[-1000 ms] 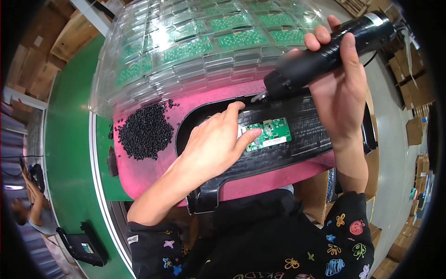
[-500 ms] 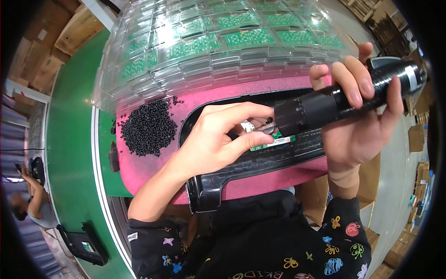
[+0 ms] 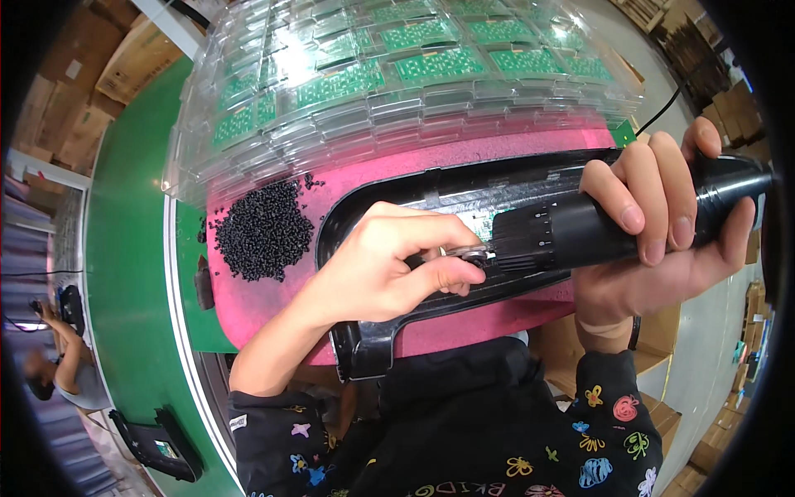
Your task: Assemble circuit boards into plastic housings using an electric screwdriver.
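Note:
My right hand (image 3: pixel 662 240) grips a black electric screwdriver (image 3: pixel 596 228), held level and close to the camera with its nose pointing left. My left hand (image 3: pixel 385 265) pinches the metal bit tip (image 3: pixel 468 253) at that nose between thumb and fingers. Beneath both hands lies a long black plastic housing (image 3: pixel 414 199) on a pink foam pad (image 3: pixel 513 153). A bit of a green circuit board shows in the housing behind the tool. A heap of small black screws (image 3: pixel 263 228) sits on the pad to the left of my left hand.
A tall stack of clear plastic trays (image 3: pixel 397 74) holding green circuit boards stands behind the pad. A green conveyor belt (image 3: pixel 132 248) runs along the left, with a black device (image 3: pixel 161 443) on it. Another person (image 3: pixel 62 364) sits at far left. Cardboard boxes (image 3: pixel 79 99) line the edges.
My right hand has lowered the screwdriver from a raised tilt to level and brought it closer. My left hand left the circuit board and took hold of the bit tip.

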Demonstrator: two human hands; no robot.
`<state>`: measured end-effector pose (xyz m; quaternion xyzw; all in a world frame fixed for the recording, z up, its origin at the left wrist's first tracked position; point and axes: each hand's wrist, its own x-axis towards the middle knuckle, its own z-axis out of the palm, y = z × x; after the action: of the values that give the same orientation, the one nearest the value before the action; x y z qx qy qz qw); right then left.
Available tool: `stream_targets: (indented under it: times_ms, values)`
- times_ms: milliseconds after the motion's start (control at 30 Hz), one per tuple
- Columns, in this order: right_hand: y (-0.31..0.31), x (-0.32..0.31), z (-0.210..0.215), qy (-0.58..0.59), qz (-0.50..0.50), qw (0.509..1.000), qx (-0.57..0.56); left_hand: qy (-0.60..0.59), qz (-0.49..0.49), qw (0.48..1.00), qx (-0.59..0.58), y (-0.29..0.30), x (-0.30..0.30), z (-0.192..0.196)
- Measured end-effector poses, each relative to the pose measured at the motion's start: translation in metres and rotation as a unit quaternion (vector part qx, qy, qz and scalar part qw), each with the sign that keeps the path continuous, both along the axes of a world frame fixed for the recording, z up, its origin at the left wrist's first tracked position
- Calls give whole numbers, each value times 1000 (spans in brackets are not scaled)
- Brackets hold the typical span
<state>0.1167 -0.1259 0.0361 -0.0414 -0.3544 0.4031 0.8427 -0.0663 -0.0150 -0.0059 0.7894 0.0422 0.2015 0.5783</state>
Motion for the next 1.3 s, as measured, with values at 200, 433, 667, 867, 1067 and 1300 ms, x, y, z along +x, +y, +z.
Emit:
stream_targets:
  times_ms: [200,433,667,867,1067,1300]
  values:
    - [-5,-4,-4,-8,-27,999,23,151,-95,978,-109,7,-4,4]
    - [-19,6,-4,-86,-133,986,61,48,52,994,81,7,5,-1]
    - [-15,1,-10,-161,-116,976,88,-3,70,983,172,2,7,-4]
    - [-14,1,-15,-219,-119,966,71,-28,52,970,235,3,8,-7]
    - [-11,10,-16,-248,-85,961,85,35,17,979,200,2,10,-4]
    - [-3,31,-19,-295,-125,947,-35,86,91,959,255,5,8,-5]
